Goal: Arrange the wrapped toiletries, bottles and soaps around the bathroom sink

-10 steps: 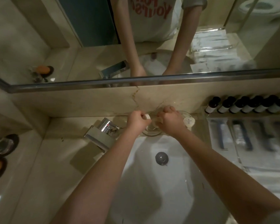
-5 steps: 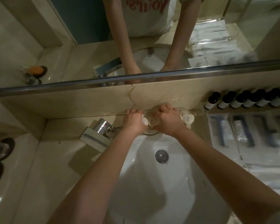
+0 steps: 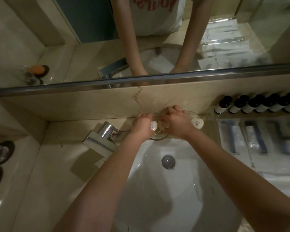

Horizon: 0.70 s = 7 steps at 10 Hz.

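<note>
Where hands point(image 3: 141, 125) meet, soap point(image 3: 153, 126) between.

I'm looking at a hotel-type bathroom: white sink point(image 3: 166, 195) w/ drain plug, chrome faucet point(image 3: 102, 137), beige marble counter point(image 3: 54, 164), wall mirror point(image 3: 74, 39) above. Row of small dark amenity bottles point(image 3: 256, 104) along the backsplash, wrapped toiletry kits point(image 3: 251, 139) at right, and wrapped round soaps point(image 3: 197, 123) in glass dishes.
</note>
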{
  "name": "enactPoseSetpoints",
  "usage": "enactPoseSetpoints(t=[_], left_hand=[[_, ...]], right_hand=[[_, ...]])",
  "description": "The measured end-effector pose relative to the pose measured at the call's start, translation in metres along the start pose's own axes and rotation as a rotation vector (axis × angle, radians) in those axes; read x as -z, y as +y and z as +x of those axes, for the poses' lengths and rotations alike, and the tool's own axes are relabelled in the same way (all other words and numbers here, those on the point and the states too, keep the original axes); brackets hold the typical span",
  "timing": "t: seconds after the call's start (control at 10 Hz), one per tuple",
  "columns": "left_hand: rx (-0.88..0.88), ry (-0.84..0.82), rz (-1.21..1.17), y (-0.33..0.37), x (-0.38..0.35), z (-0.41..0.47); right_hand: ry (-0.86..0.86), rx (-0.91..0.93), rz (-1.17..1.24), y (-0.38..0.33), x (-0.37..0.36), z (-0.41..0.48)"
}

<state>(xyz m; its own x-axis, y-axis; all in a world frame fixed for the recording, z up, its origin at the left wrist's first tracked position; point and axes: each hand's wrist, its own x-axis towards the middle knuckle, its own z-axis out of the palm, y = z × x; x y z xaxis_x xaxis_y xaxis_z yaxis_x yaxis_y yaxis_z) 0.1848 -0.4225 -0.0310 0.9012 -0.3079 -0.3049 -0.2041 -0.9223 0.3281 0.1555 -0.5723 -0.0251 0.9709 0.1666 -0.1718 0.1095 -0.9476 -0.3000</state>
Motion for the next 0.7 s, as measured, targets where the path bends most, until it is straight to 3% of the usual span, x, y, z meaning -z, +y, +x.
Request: enactPoseSetpoints(t=[0.7], left_hand=[[0.044,-0.006,-0.032,-0.0006,0.0058,-0.0043]], right_hand=[[0.015,-0.088,0.004,-0.0095,-0.0032,-0.0049]])
